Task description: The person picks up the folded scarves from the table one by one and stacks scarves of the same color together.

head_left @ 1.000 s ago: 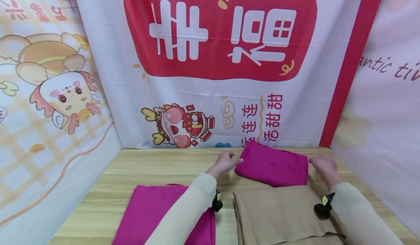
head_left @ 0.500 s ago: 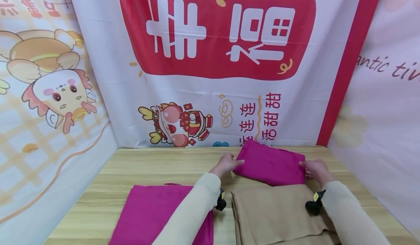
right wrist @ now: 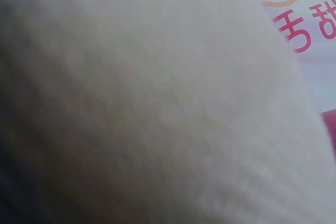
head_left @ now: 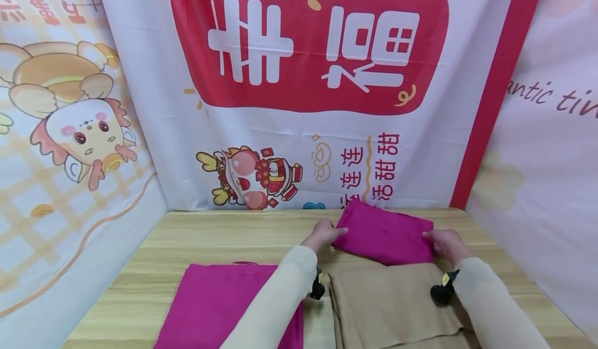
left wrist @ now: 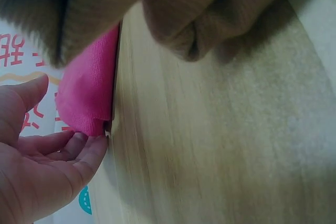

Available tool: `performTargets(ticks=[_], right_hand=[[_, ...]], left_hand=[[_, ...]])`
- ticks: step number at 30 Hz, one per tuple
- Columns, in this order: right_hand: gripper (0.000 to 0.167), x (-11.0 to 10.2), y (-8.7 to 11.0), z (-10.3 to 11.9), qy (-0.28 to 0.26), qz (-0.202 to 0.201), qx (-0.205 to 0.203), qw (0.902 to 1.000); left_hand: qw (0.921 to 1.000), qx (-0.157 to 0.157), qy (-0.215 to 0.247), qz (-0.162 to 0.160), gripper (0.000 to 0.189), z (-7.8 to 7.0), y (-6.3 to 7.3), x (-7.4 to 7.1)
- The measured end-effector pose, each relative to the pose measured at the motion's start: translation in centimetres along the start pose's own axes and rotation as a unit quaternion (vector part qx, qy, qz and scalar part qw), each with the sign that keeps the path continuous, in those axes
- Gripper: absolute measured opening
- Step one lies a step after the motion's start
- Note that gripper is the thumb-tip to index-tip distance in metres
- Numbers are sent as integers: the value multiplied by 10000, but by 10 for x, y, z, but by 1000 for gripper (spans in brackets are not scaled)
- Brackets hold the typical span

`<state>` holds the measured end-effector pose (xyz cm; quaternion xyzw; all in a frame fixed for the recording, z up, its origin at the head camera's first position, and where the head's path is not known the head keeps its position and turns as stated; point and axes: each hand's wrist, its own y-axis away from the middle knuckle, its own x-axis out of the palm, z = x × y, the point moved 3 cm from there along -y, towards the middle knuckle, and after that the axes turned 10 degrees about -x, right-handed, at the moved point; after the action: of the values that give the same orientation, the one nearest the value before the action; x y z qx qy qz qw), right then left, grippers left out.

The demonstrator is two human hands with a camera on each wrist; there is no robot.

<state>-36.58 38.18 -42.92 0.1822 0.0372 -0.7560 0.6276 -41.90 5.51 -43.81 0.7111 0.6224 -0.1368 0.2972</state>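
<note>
Two bare hands in cream sleeves (head_left: pixel 277 297) reach forward over a pale wood-grain table (head_left: pixel 205 237), seen from the person's head. At the table's far side, right of centre, a folded magenta cloth (head_left: pixel 385 236) lies between them, its upper left corner overlapping the backdrop (head_left: pixel 299 125) from this angle. The left hand (head_left: pixel 323 233) is at the cloth's left end; in the left wrist view its fingers (left wrist: pixel 90 156) are loosely bent, tips touching that end, while the thumb (left wrist: pixel 35 92) stands clear of them, so the hand is loose and not closed round the fabric. The right hand (head_left: pixel 446 243) is at the opposite end, its fingertips touching the edge; whether it pinches or only presses cannot be told, as blurred pale fabric fills most of the right wrist view. Nearer the viewer, a folded tan cloth (head_left: pixel 397 302) lies just in front of the magenta one, partly under the right forearm. To its left is a larger folded magenta piece (head_left: pixel 217 299), partly hidden by the left forearm. A small black device (head_left: pixel 317 288) shows at each wrist. The backdrop is white, with a red panel (head_left: pixel 308 97) bearing large white characters turned sideways.
</note>
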Motion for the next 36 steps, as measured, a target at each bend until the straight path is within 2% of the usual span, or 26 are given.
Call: performTargets(ticks=[5, 11, 15, 19, 26, 32, 36], right_hand=[[14, 1, -2, -2, -104, -1, 98, 9999], [17, 2, 2, -1, -332, 52, 131, 9993], [20, 3, 4, -1, -511, 82, 175, 9985], [17, 3, 4, -2, -640, 78, 209, 9977], [11, 3, 3, -3, -538, 234, 80, 9982], [12, 2, 1, -4, -490, 326, 63, 9982], [25, 2, -2, -5, -396, 330, 146, 9986]], left_hand=[[9999, 98, -85, -93, 33, -2, 4, -1], [9994, 115, -44, -337, 34, -3, 3, -2], [9991, -71, 245, -328, 31, -2, 1, -1], [9975, -271, 592, -257, 29, 1, -3, 1], [9901, -436, 1326, -126, 27, 4, -10, 5], [9896, -307, 1391, -186, 23, 4, -9, 7], [9902, -268, 1346, -243, 21, 3, -8, 8]])
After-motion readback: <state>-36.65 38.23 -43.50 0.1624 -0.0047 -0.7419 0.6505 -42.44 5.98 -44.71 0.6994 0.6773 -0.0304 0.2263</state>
